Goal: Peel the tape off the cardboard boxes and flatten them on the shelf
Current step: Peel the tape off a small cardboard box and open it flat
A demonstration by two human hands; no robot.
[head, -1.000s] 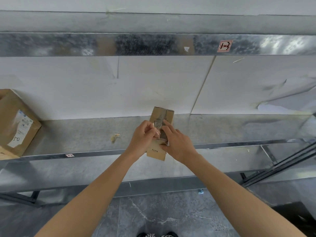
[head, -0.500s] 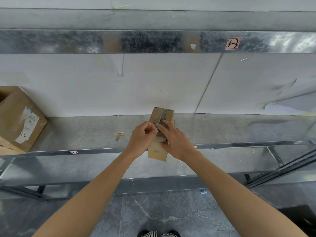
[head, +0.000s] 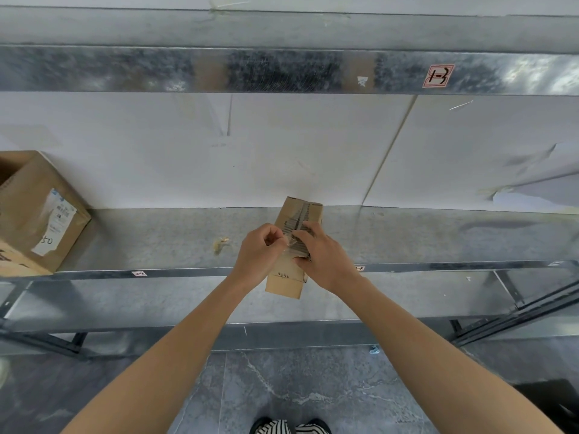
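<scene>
Left hand [head: 258, 255] has drawn the tape [head: 289, 242] slightly further off the small box [head: 285, 285], baring more torn strip

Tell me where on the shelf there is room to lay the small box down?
The shelf is bare from the right hand to its right end: the biggest patch. A smaller one lies between the big box and a scrap. Crowded middle: the left hand pinches tape on the small box the right hand grips.
</scene>
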